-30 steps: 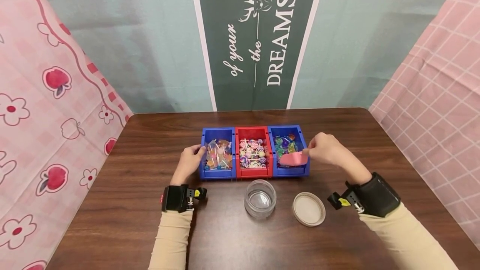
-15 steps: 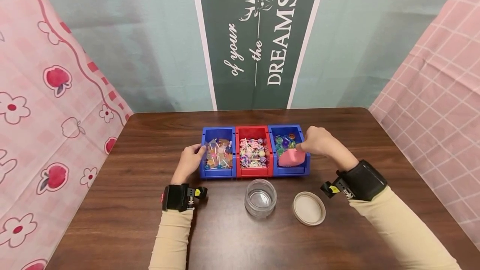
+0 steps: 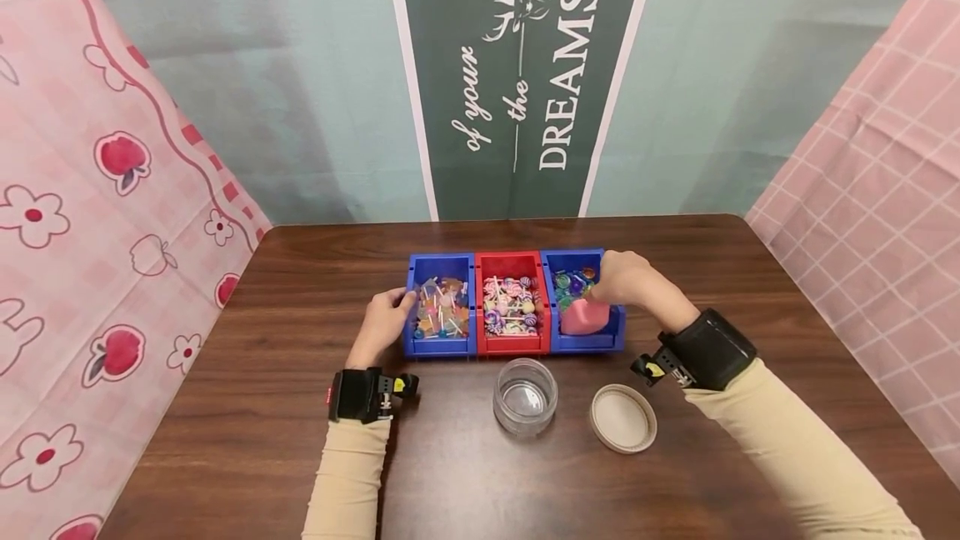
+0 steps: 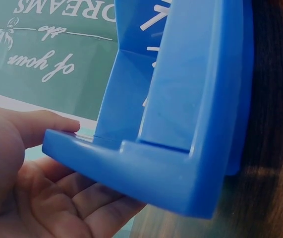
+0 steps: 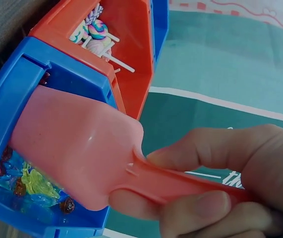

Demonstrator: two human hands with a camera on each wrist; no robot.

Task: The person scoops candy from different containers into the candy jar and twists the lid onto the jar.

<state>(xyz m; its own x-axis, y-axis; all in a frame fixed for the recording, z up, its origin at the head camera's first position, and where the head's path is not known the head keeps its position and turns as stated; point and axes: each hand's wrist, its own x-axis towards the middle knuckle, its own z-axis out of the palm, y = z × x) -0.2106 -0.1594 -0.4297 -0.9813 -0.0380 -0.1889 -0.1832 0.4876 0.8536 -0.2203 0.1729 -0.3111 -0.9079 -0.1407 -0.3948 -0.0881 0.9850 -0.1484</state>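
Observation:
My right hand [image 3: 639,282] grips the handle of a pink scoop [image 5: 79,141]. The scoop's head is down in the right blue bin [image 3: 588,342], among clear coloured pieces [image 5: 37,183] that it partly hides. At the other end of the row, my left hand [image 3: 381,325] holds the side wall of the left blue bin [image 4: 181,84] between thumb and fingers. That bin contains lollipop-shaped pieces [image 3: 442,311]. Between the two blue bins stands a red bin [image 3: 508,345] with small striped lollipops [image 3: 510,305].
In front of the bins a clear round jar [image 3: 525,398] stands uncovered on the brown table [image 3: 465,482]. A round lid [image 3: 623,419] lies to its right. Printed cloths [image 3: 315,107] hang behind and at both sides.
My right hand has moved left and slightly up, and the scoop has tilted and gone deeper into the right blue bin. My left hand keeps its hold on the left bin.

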